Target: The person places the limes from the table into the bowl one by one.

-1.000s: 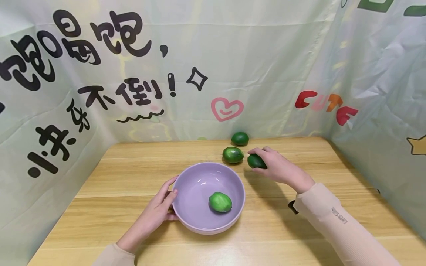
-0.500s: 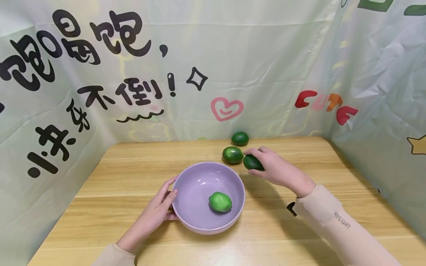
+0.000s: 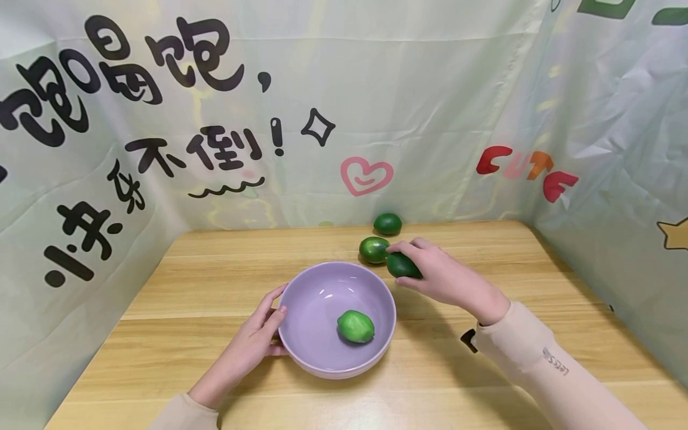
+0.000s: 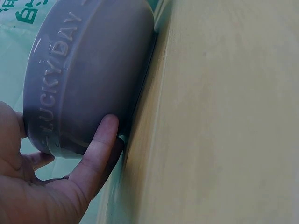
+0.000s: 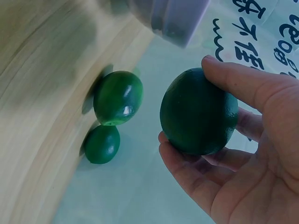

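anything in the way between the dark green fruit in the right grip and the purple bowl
Nothing visible stands between the dark green fruit and the purple bowl. The nearest loose fruit lies farther back, and the bright green fruit in the bowl leaves room.

Pale cloth walls (image 3: 430, 119) printed with black lettering (image 3: 230, 165) and a pink heart (image 3: 368, 180) hang beyond and beside the fingers (image 3: 407, 246), a wood-grain surface (image 3: 242, 269) spreading beneath.

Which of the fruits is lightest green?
The bright green fruit in the purple bowl. The others are darker: the held fruit in the right hand, the nearer fruit and farther fruit on the table.
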A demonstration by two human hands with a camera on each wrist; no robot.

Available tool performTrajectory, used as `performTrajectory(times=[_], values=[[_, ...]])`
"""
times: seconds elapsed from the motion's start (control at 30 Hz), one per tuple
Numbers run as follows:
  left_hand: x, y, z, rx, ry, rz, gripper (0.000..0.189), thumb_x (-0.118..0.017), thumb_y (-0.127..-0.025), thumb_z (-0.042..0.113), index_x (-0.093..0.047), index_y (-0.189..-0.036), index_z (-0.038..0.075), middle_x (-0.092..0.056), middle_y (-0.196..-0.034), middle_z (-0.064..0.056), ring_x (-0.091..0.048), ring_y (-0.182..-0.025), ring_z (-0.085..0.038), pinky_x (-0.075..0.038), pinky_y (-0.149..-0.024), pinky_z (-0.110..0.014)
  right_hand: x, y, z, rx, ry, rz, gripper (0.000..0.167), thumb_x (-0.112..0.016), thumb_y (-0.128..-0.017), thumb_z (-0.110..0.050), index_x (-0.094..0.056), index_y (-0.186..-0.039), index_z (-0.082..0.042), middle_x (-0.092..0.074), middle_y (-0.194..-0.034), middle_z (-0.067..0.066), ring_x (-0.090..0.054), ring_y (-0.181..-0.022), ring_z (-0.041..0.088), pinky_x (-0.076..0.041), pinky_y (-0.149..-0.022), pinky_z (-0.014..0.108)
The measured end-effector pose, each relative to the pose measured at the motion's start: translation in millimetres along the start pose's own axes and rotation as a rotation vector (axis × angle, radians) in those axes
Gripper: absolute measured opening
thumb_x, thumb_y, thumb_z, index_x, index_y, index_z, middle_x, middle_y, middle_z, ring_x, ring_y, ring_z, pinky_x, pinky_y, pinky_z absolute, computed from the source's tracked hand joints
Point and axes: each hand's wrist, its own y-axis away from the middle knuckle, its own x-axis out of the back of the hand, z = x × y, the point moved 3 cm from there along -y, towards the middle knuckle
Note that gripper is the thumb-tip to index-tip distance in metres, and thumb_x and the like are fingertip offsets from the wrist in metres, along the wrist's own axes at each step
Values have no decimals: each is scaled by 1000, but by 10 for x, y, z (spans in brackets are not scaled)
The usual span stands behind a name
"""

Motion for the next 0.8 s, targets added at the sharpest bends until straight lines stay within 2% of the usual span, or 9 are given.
performTrajectory(times=[0.4,0.8], values=[[13,7,-1,-3,-12,2,52,-45,-117,37,-33,-167,30,-54,-137,-29,-74,-102,-31,-71,-82,-44,5,16,-139,50,-5,17,55,-86,-93,-15,-63,-142,-11,-66,-123,18,-69,-107,31,-64,-94,49],[17,0,-5,-7,-22,8,51,-46,-117,37,-34,-167,31,-54,-137,-30,-74,-102,-31,-71,-82,-45,-5,39,-269,63,-25,5,56,-86,-93,-13,-62,-144,-12,-64,-131,20,-69,-115,33,-63,-100,53]])
